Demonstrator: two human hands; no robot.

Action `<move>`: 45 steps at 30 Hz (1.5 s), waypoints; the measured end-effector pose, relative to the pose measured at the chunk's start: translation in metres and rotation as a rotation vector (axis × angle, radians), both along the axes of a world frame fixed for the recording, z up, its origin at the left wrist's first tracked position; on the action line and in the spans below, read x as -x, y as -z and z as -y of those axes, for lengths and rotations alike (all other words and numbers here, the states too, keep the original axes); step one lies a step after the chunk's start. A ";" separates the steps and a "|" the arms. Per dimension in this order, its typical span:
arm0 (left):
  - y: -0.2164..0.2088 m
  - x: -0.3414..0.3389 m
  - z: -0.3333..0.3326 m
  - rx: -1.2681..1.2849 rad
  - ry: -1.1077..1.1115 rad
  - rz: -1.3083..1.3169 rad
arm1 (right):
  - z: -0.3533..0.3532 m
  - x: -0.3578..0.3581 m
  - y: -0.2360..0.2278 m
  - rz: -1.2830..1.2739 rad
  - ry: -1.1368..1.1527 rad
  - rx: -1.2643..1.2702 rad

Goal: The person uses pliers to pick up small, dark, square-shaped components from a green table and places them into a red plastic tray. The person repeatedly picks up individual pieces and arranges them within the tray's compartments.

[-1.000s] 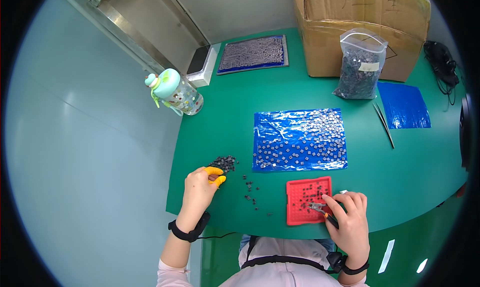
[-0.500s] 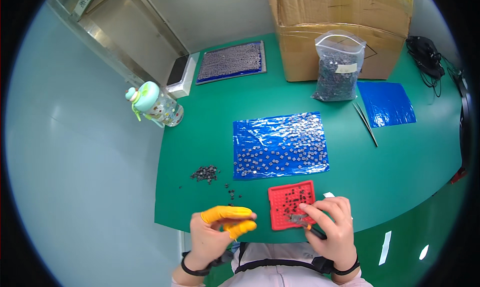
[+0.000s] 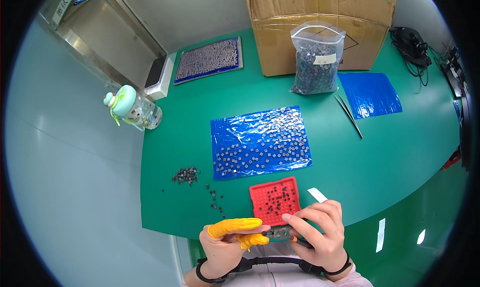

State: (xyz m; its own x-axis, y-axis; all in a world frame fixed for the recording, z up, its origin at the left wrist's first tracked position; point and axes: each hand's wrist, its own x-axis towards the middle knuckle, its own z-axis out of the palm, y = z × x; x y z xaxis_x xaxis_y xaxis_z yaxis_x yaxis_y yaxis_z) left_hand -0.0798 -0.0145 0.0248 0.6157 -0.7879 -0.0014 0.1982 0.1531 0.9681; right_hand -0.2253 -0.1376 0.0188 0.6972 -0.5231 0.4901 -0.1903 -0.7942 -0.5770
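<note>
Yellow finger cots cover the thumb and a finger of my left hand (image 3: 225,247), which pinches a small black piece (image 3: 265,233) in front of the tray. Its fingertips meet the metal jaws of the pliers (image 3: 281,232), whose orange-and-black handles lie in my right hand (image 3: 322,237). The right fingers are wrapped round those handles, partly hiding them. Just beyond both hands sits a shallow red tray (image 3: 258,195) with several tiny black pieces scattered on its dimpled floor. Small black pieces form a pile (image 3: 186,175) to the left, and a few stray ones (image 3: 214,194) lie nearer the tray.
Small grey squares dot a blue film sheet (image 3: 227,137) mid-table. Behind it stand a zip bag of dark pieces (image 3: 316,69) and a cardboard box (image 3: 272,42). Tweezers (image 3: 349,117) and another blue sheet (image 3: 372,97) lie right; a bottle (image 3: 135,107) and filled panel (image 3: 210,59) left.
The pliers have moved from over the tray toward me and to the left, meeting my left fingertips. My left hand has come right and closed on a small piece. The whole view has shifted.
</note>
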 end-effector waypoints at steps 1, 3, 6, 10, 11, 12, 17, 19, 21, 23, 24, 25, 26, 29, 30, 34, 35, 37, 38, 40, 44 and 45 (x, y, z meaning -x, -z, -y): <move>0.000 0.001 0.000 -0.005 -0.009 0.007 | 0.000 0.000 -0.001 -0.002 -0.001 -0.001; -0.001 0.001 -0.001 -0.002 -0.011 -0.002 | 0.000 0.000 0.001 0.010 -0.011 0.005; -0.001 0.000 -0.001 0.008 0.032 -0.033 | 0.001 0.003 0.005 0.048 -0.026 0.019; 0.009 -0.005 -0.003 -0.015 0.159 0.060 | 0.001 0.003 0.004 0.066 -0.006 0.044; 0.012 -0.007 -0.004 -0.019 0.193 0.105 | 0.001 0.003 0.004 0.067 0.000 0.052; 0.013 -0.007 -0.004 -0.010 0.181 0.150 | 0.001 0.002 0.004 0.058 0.004 0.057; 0.012 -0.003 -0.010 -0.032 0.229 0.091 | -0.003 -0.002 0.001 0.031 -0.010 0.078; 0.014 -0.009 -0.007 0.003 0.300 0.250 | -0.004 -0.002 0.003 0.022 -0.008 0.079; 0.015 -0.013 -0.005 0.036 0.344 0.331 | -0.005 -0.002 0.004 0.019 -0.013 0.089; 0.015 -0.014 -0.004 0.067 0.364 0.330 | -0.005 -0.003 0.005 0.021 -0.023 0.105; 0.014 -0.014 -0.004 0.055 0.376 0.320 | -0.005 -0.003 0.005 0.024 -0.028 0.099; 0.014 -0.014 -0.005 0.042 0.389 0.310 | -0.006 -0.003 0.004 0.027 -0.032 0.094; 0.013 -0.014 -0.006 0.030 0.402 0.300 | -0.006 -0.003 0.004 0.030 -0.036 0.088; 0.012 -0.021 -0.012 -0.139 0.526 0.091 | -0.004 -0.003 0.005 0.036 -0.039 0.086; 0.014 -0.021 -0.014 -0.125 0.517 0.106 | -0.004 -0.003 0.005 0.044 -0.035 0.078; 0.011 -0.010 -0.005 -0.029 0.298 0.004 | -0.004 -0.003 0.004 0.065 -0.016 0.029; 0.006 -0.004 -0.001 0.004 0.196 -0.059 | -0.004 -0.003 0.004 0.067 -0.012 0.013; 0.001 -0.001 0.000 0.100 0.133 -0.014 | -0.003 -0.003 0.003 0.084 -0.011 -0.006; 0.000 0.000 0.000 0.147 0.100 0.010 | -0.003 -0.003 0.003 0.094 -0.013 -0.015; 0.006 -0.008 -0.001 0.170 0.154 0.148 | -0.003 -0.003 0.004 0.096 -0.022 -0.031; 0.003 -0.012 -0.006 0.088 0.136 0.204 | -0.005 -0.004 0.004 0.106 -0.049 -0.072; 0.003 -0.014 -0.008 0.073 0.131 0.222 | -0.005 -0.006 0.004 0.103 -0.059 -0.072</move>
State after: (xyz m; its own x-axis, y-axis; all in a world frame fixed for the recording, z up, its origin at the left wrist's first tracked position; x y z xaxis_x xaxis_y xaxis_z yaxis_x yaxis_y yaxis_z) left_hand -0.0656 -0.0069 0.0219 0.4874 -0.8540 0.1818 0.0052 0.2110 0.9775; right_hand -0.2198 -0.1323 0.0149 0.6759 -0.5187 0.5236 -0.0810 -0.7585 -0.6467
